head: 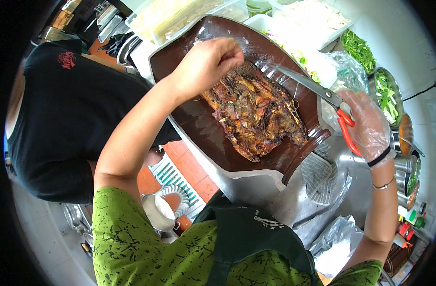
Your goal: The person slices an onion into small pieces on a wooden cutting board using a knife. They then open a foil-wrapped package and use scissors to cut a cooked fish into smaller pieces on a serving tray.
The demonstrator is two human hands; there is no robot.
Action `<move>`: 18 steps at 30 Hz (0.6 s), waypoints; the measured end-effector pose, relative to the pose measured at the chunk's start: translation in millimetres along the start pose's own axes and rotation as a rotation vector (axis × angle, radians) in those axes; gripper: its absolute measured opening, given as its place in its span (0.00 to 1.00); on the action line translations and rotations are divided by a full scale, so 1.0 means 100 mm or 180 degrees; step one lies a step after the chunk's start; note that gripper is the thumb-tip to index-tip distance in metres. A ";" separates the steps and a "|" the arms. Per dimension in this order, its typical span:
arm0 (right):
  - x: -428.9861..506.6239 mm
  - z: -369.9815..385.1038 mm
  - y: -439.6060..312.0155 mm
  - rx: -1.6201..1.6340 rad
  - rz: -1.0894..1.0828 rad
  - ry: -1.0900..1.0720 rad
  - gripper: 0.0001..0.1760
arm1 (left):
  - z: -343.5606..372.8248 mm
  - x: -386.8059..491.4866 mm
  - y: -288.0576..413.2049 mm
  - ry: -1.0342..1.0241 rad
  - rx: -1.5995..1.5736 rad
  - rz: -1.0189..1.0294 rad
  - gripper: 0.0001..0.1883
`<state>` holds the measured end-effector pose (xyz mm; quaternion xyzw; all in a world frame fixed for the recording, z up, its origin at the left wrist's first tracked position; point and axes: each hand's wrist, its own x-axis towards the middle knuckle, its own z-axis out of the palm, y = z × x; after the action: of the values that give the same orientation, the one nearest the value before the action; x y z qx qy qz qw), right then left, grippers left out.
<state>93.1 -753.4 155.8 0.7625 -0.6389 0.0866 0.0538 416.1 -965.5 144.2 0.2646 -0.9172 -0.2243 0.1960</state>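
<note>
A slab of browned roast meat, likely ribs (257, 114), lies on a large brown glazed platter shaped like a flattened jar (200, 132). Bare and curled, my left hand (214, 60) is over the meat's far left end. Its fingers are closed, and nothing sticks out of them. In a clear plastic glove, my right hand (369, 125) grips kitchen scissors (327, 93) by their red handles. The scissors' blades point left across the platter's far right side, with their tips near the meat's far edge. The underside of my left hand is hidden.
A striped grey cloth (319, 175) lies on the steel counter (268, 196) by the platter's neck. Plastic tubs of cut food (314, 21) and a bowl of chopped greens (387, 94) stand behind. At left, close by, is a person in a black shirt (71, 118).
</note>
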 end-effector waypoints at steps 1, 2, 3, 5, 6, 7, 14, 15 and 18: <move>-0.10 0.02 0.03 0.0165 0.0054 0.0116 0.29 | -0.01 -0.07 0.07 0.0089 -0.0044 0.0021 0.05; -0.23 0.01 0.06 0.0698 0.0483 -0.0177 0.28 | -0.02 -0.16 0.16 0.0093 -0.0166 -0.0021 0.05; -0.38 0.04 0.06 0.0974 0.0758 -0.0049 0.28 | -0.03 -0.27 0.27 0.0082 -0.0271 -0.0091 0.05; -0.67 0.20 0.00 0.2040 0.1174 0.0473 0.27 | -0.01 -0.52 0.55 0.0328 -0.0433 0.0247 0.06; -0.84 0.27 -0.04 0.2699 0.1590 0.0590 0.27 | 0.01 -0.67 0.72 0.0179 -0.0669 0.0461 0.05; -1.03 0.31 -0.10 0.3769 0.2040 0.0758 0.27 | 0.04 -0.84 0.89 0.0056 -0.0880 0.0617 0.05; -1.74 0.41 -0.47 0.2783 0.1834 0.0681 0.33 | 0.63 -1.53 1.71 -0.1058 -0.0803 0.1352 0.24; -1.75 0.38 -0.48 0.2487 0.1561 0.0652 0.33 | 0.63 -1.54 1.71 -0.1002 -0.0774 0.1446 0.24; -1.63 0.24 -0.42 0.2338 0.1278 0.0615 0.33 | 0.50 -1.46 1.65 -0.1033 -0.0547 0.1456 0.20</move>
<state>108.6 -592.8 101.1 0.5799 -0.6934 0.3881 -0.1796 441.4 -741.3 152.6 -0.0059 -0.9501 -0.2905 0.1140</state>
